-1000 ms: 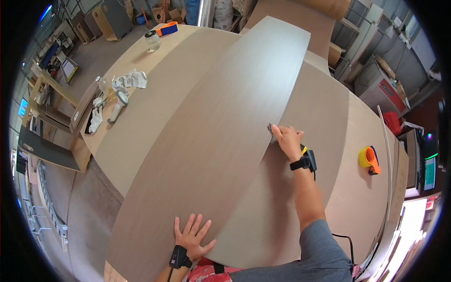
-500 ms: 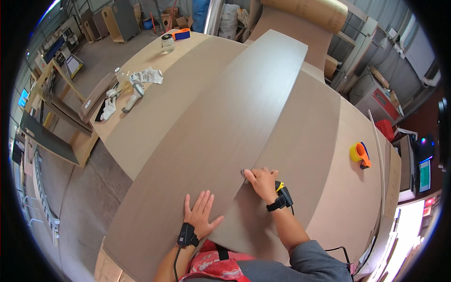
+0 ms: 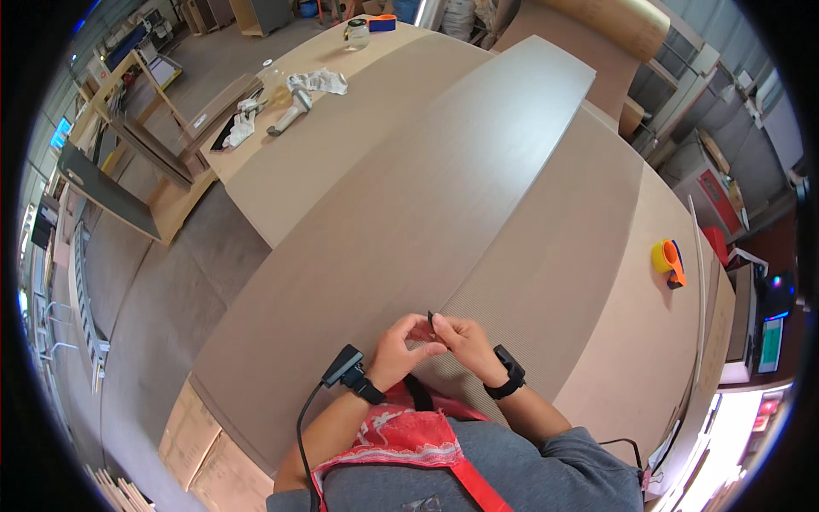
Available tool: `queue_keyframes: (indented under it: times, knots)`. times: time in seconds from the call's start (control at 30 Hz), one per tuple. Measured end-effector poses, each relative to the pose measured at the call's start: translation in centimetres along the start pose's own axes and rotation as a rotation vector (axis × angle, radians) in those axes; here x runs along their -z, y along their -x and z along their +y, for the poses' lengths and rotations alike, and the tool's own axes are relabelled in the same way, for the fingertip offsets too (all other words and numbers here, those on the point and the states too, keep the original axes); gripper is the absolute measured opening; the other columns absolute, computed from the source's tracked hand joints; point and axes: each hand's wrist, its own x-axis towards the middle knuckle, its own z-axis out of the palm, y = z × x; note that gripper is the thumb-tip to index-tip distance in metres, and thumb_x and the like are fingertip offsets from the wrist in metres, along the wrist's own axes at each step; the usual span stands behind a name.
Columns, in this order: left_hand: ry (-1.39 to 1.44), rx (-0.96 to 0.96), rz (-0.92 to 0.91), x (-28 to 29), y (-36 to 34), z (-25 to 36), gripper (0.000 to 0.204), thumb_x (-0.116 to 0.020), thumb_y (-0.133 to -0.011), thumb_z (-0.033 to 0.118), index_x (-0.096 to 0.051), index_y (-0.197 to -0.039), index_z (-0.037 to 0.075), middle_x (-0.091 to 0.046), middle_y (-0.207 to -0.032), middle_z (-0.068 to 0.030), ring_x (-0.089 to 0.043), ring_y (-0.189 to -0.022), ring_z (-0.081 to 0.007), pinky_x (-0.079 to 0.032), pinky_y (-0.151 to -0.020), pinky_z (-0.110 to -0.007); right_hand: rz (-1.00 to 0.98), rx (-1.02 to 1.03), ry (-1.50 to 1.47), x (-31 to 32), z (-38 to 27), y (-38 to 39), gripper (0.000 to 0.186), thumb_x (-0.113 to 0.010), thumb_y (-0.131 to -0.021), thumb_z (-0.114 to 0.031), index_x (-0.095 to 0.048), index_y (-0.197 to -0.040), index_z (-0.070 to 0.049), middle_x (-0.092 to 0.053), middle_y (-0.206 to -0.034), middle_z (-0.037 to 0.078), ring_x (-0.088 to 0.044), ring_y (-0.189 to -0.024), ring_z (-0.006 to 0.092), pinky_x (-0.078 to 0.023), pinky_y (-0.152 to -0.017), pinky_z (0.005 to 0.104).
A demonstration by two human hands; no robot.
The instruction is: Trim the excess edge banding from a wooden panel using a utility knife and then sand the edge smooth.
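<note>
My two hands meet close to my body, over the near right edge of a long grey-brown panel (image 3: 384, 230). A small dark piece (image 3: 431, 319), too small to name, sticks up between the fingertips. My right hand (image 3: 469, 348) pinches it between thumb and fingers. Curled toward the same piece, my left hand (image 3: 401, 352) has its fingertips touching or nearly touching it; what its fingers grip is partly hidden. The panel lies flat on brown ribbed cardboard (image 3: 546, 247).
At the far left of the table are a heat-gun-shaped grey tool (image 3: 293, 113), crumpled white cloth (image 3: 322, 81), white gloves (image 3: 240, 130) and a glass jar (image 3: 357, 34). A yellow and orange tape roll (image 3: 665, 257) sits on the right. Cardboard boxes (image 3: 189, 431) stand below the near left corner.
My left hand has lifted off the panel and moved right to meet my right hand. The right hand has left the panel's edge and come nearer, with the small piece raised.
</note>
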Motion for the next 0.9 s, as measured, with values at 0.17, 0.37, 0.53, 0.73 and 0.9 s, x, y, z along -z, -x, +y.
queue_keyframes:
  times: [0.17,0.37,0.53,0.73,0.9]
  knots:
    - [0.239,0.144,0.077,-0.2,2.7,-1.0,0.014,-0.071,-0.090,0.006,-0.059,-0.097,0.002,-0.068,-0.087,-0.0051,-0.067,-0.079,-0.0123,-0.053,-0.074,-0.025,-0.160,-0.056,0.035,-1.1,-0.7,2.0,0.053,-0.047,-0.104,-0.042,-0.065,-0.075,-0.002,-0.059,-0.062,0.000,-0.053,-0.062,0.0088,-0.044,-0.060,0.0284]
    - [0.257,0.286,0.035,0.0,4.5,-0.6,0.011,-0.066,-0.095,0.011,-0.060,-0.094,0.002,-0.066,-0.085,-0.0033,-0.063,-0.076,-0.0093,-0.051,-0.070,-0.023,-0.261,-0.040,0.033,-1.2,1.4,2.8,0.047,-0.043,-0.106,-0.038,-0.065,-0.086,-0.001,-0.064,-0.071,0.002,-0.057,-0.067,0.0115,-0.047,-0.065,0.0293]
    - [0.228,0.302,0.112,0.2,5.6,-0.9,0.012,-0.063,-0.097,0.011,-0.061,-0.092,0.001,-0.065,-0.082,-0.0025,-0.063,-0.076,-0.0092,-0.051,-0.071,-0.023,-0.322,0.112,0.050,-0.2,1.3,2.5,0.041,-0.048,-0.104,-0.036,-0.062,-0.089,-0.001,-0.061,-0.073,0.004,-0.058,-0.071,0.0127,-0.047,-0.065,0.0301]
    - [0.068,0.416,0.117,1.9,9.9,-0.8,0.012,-0.065,-0.095,0.013,-0.064,-0.093,0.001,-0.066,-0.079,-0.0018,-0.063,-0.073,-0.0082,-0.052,-0.068,-0.024,0.479,0.136,0.333,6.1,-0.8,-3.3,0.044,-0.073,-0.087,-0.040,-0.060,-0.081,0.001,-0.057,-0.063,0.008,-0.054,-0.059,0.0147,-0.042,-0.054,0.0341]
    - [-0.055,0.410,0.199,1.1,12.5,-1.3,0.015,-0.069,-0.091,0.018,-0.067,-0.091,0.004,-0.067,-0.072,-0.0032,-0.062,-0.066,-0.0085,-0.050,-0.061,-0.027,0.568,0.008,0.576,8.9,-2.1,-7.8,0.045,-0.073,-0.087,-0.038,-0.060,-0.073,0.002,-0.055,-0.060,0.011,-0.053,-0.055,0.0176,-0.041,-0.054,0.0357]
